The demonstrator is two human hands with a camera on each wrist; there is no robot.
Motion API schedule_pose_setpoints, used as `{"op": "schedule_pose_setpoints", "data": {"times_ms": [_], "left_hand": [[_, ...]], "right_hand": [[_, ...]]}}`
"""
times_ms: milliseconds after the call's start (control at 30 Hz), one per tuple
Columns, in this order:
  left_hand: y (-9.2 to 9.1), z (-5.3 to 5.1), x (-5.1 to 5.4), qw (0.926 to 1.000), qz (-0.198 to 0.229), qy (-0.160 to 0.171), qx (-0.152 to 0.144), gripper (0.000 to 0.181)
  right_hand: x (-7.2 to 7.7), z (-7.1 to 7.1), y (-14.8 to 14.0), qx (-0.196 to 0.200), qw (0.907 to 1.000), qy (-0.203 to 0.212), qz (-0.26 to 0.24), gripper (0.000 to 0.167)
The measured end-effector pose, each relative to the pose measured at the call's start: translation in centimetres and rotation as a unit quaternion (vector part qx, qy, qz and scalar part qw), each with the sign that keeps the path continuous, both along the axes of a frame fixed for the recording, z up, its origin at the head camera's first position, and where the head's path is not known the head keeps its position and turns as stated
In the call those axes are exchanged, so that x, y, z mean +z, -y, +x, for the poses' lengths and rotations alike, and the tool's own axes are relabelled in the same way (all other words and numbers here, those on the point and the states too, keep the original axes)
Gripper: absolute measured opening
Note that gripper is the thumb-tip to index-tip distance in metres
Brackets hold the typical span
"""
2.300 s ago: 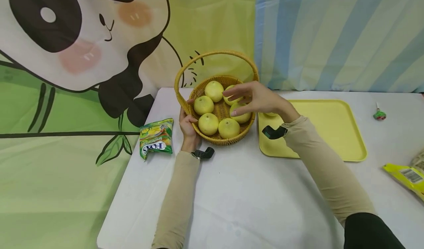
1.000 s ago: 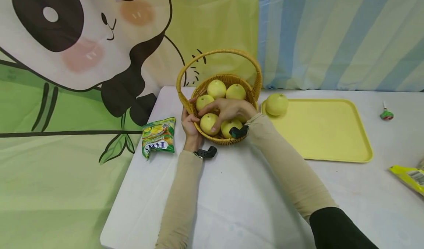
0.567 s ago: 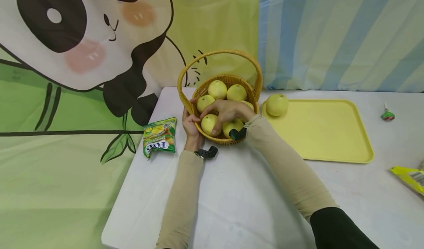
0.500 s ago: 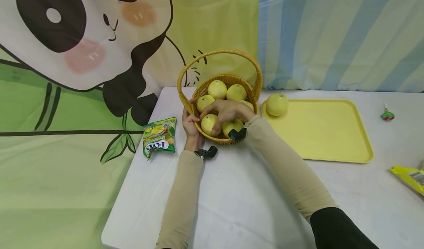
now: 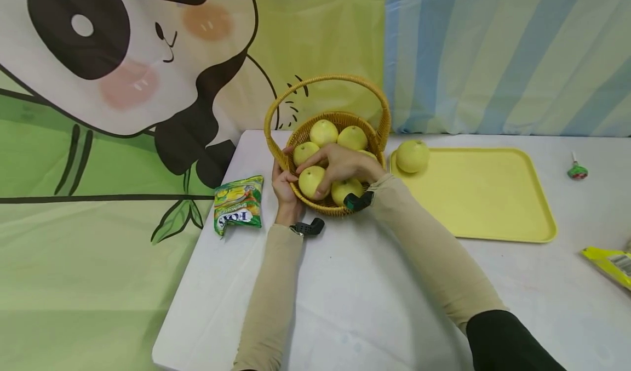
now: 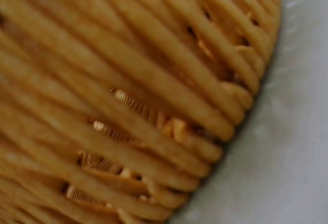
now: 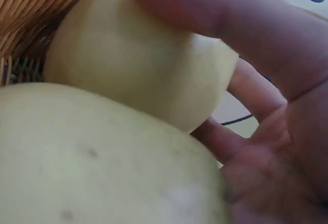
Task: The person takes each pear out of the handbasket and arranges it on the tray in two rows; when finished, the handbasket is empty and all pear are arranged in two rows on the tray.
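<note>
1. Currently, I'm seeing the right hand [image 5: 342, 163] gripping a fruit [image 5: 310, 182] in the near left part of the basket [image 5: 332, 211]; on the right wrist feed, the thumb is pressing one side while fingers are curling behind. Whether the fruit is lifting off the bottom, I can't tell.
2. The left hand [image 5: 284, 190] is holding the basket's left side, thumb at the rim. Its wrist feed is giving me only weave and pale surface.
3. Progress: five others [image 5: 323, 133] are sitting in the basket, and a lone fruit [image 5: 412, 155] is resting on the far left corner of the tray [image 5: 483, 195]. I'm judging the work to be near its start or its finish; the views aren't telling me whether fruit is arriving or leaving.
4. No hand is touching the bag [image 5: 239, 205] or the lollipop [image 5: 577, 171].
5. Textures: the fruits are looking round, smooth and pale yellow-green, with a few dark specks. Glossy tan strands are forming the basket's rounded bowl and tall arched handle. The tray is looking flat and hard, with rounded corners; the bag is crinkling in shiny green film.
</note>
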State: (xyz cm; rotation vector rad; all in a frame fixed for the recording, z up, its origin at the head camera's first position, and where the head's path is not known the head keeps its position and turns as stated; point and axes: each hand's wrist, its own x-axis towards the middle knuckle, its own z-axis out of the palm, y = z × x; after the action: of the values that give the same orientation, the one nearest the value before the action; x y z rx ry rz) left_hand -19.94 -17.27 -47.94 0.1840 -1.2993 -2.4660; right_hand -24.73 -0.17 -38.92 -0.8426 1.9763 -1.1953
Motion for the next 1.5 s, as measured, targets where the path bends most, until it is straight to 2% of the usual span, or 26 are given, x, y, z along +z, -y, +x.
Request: {"op": "schedule_pose_setpoints", "data": {"times_ms": [167, 233, 433, 667, 800, 1033, 1300, 1400, 1500], "left_hand": [[-0.1, -0.2, -0.1, 0.9999, 0.004, -0.013, -0.005, 0.075], [-0.1, -0.2, -0.1, 0.9999, 0.007, -0.014, -0.007, 0.076], [-0.1, 0.1, -0.2, 0.9997, 0.016, -0.015, -0.005, 0.074], [-0.1, 0.1, -0.4, 0.9993, 0.031, -0.024, 0.001, 0.073], [-0.1, 0.0, -0.5, 0.9990, 0.036, -0.025, 0.004, 0.072], [-0.2, 0.0, -0.3, 0.9986, 0.042, -0.032, 0.000, 0.071], [-0.2, 0.0, -0.2, 0.9990, 0.032, -0.031, 0.001, 0.072], [-0.2, -0.1, -0.2, 0.9990, 0.032, -0.031, 0.002, 0.072], [-0.2, -0.1, -0.3, 0.9990, 0.032, -0.032, 0.002, 0.072]], "right_hand": [[0.7, -0.1, -1.2, -0.022, 0.9975, 0.024, -0.063, 0.070], [1.0, -0.1, -1.7, -0.022, 0.9964, 0.012, -0.081, 0.070], [2.4, 0.4, -3.8, -0.038, 0.9930, -0.073, -0.085, 0.065], [3.5, 1.4, -6.5, -0.082, 0.9867, -0.070, -0.121, 0.064], [4.0, 1.9, -8.3, -0.094, 0.9836, -0.077, -0.133, 0.061], [4.0, 2.1, -11.7, -0.097, 0.9786, -0.105, -0.148, 0.058], [3.6, 2.0, -15.7, -0.096, 0.9756, -0.117, -0.158, 0.064], [3.4, 2.1, -17.2, -0.119, 0.9734, -0.110, -0.162, 0.064], [3.3, 2.3, -18.7, -0.165, 0.9694, -0.110, -0.144, 0.064]]}}
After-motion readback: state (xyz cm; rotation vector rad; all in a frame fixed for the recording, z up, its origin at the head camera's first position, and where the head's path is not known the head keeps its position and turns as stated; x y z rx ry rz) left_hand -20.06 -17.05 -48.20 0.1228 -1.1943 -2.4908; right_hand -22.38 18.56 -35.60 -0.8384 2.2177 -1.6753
